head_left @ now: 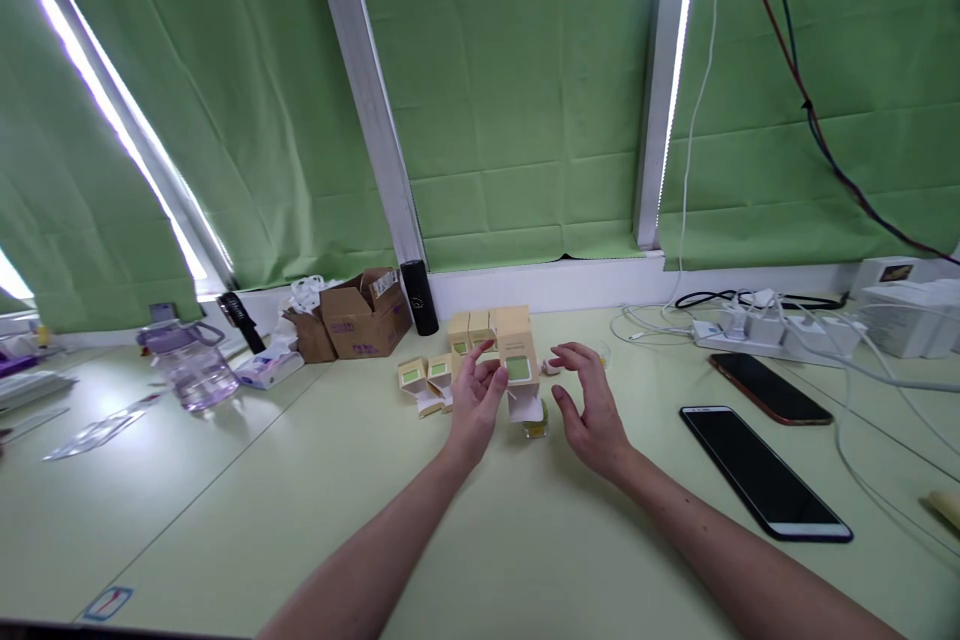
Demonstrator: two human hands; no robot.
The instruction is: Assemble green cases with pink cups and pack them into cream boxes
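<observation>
Handling of one open carton: judged the step in hand.

Carton (515, 348), one: between the hands, at the left hand's thumb side; tilted, green window up, white flap (524, 404) hanging toward the person.

Left hand (480, 395), one: curled, seemingly pinching the carton by its left side; the fingers behind are hidden.

Right hand (590, 410), one: spread, thumb apart from fingers, touching nothing that can be made out.

Next move, as judged: calls for a steady left hand and right fingers closing without crushing the thin card.

Yellow item (535, 429), one: between the hands, under the flap's edge, partly covered; kind uncertain.

Pink item (552, 367), one: just beside the right fingertips; too small to identify.

Open cartons (412, 376), two: left of the left hand, near.

Standing cartons (459, 328), group: just beyond the left hand, partly hidden.

Cardboard box (361, 325) and black cylinder (419, 298): farther beyond the left hand.

Jug (191, 365): well left of it.

Phones (765, 473), two: right of the right hand, with power strip (780, 340) beyond.

Obstructions, as judged: the flap over the yellow item; the carton group crowding the left hand's far side. All on a pale tabletop (480, 560).
</observation>
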